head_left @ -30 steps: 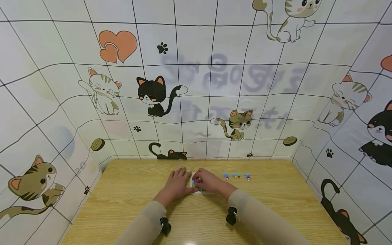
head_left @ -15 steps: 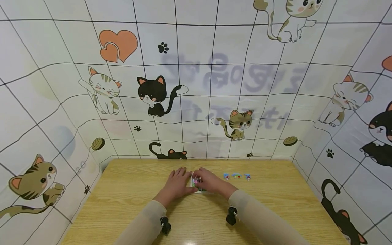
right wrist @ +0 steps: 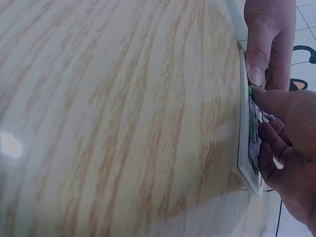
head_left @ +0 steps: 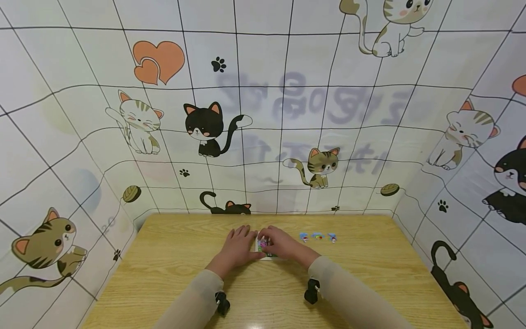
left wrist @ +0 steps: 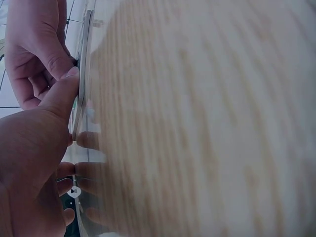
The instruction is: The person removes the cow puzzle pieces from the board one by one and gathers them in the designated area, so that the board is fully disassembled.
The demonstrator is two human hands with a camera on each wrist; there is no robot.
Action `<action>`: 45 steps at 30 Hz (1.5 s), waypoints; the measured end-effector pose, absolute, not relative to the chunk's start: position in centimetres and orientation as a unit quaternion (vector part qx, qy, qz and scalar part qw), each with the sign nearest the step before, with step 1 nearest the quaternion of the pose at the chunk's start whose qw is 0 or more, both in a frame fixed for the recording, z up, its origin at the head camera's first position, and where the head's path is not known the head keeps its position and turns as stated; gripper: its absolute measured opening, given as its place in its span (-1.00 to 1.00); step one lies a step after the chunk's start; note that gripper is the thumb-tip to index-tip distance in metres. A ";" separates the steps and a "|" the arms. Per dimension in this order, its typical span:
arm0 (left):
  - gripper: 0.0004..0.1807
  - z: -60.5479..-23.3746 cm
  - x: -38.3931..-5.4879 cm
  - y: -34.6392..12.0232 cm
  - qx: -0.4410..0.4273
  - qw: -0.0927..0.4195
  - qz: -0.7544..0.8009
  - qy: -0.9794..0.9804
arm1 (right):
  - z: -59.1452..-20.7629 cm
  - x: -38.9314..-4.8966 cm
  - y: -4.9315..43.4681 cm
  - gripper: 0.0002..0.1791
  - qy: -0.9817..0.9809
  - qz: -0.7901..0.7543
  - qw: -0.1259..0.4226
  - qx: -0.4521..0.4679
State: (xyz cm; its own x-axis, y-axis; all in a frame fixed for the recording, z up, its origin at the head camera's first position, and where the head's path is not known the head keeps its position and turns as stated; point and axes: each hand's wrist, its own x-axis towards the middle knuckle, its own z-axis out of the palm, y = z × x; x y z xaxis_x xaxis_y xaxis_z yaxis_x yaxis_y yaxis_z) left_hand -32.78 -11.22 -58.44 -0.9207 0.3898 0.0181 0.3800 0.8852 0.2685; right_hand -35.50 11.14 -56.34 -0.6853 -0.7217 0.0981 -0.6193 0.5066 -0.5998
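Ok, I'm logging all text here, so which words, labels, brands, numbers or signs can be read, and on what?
None can be read for sure.
Wall: faint writing, seemingly mirror-reversed; too blurred to quote.
Wall, lower left: a paler mark, unreadable.
Board: coloured print, partly covered; no lettering made out.
Three pieces: too small to tell whether they carry any.
Wrist cameras: nothing legible.

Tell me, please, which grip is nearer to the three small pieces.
Right. The right grip is left of the three small pieces, on the board; the left grip is farther left, at the board's edge.
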 end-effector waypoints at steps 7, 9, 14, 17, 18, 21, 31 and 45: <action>-0.04 -58.4 -32.9 -11.3 0.199 0.025 0.136 0.970 | -56.4 -35.9 11.2 -0.64 0.870 -0.318 0.108 -0.362; -0.04 -58.3 -32.8 -11.3 0.199 0.025 0.137 0.970 | -56.4 -36.0 11.2 -0.64 0.871 -0.315 0.114 -0.359; -0.04 -58.3 -32.8 -11.3 0.198 0.024 0.136 0.970 | -56.2 -36.2 11.1 -0.66 0.873 -0.310 0.125 -0.356; -0.05 -58.3 -32.8 -11.2 0.199 0.022 0.135 0.971 | -56.0 -36.1 11.1 -0.68 0.875 -0.304 0.124 -0.355; -0.05 -58.3 -32.8 -11.3 0.199 0.020 0.134 0.971 | -55.9 -36.1 11.1 -0.69 0.876 -0.301 0.123 -0.355; -0.05 -58.3 -32.8 -11.3 0.200 0.020 0.133 0.971 | -55.8 -36.1 11.0 -0.70 0.880 -0.294 0.120 -0.354; -0.04 -58.3 -32.8 -11.4 0.199 0.019 0.136 0.970 | -55.9 -35.6 11.0 -0.66 0.890 -0.255 0.058 -0.374; 0.02 -58.2 -32.8 -11.2 0.198 0.026 0.130 0.971 | -55.7 -35.3 14.1 -0.68 0.891 -0.271 0.053 -0.361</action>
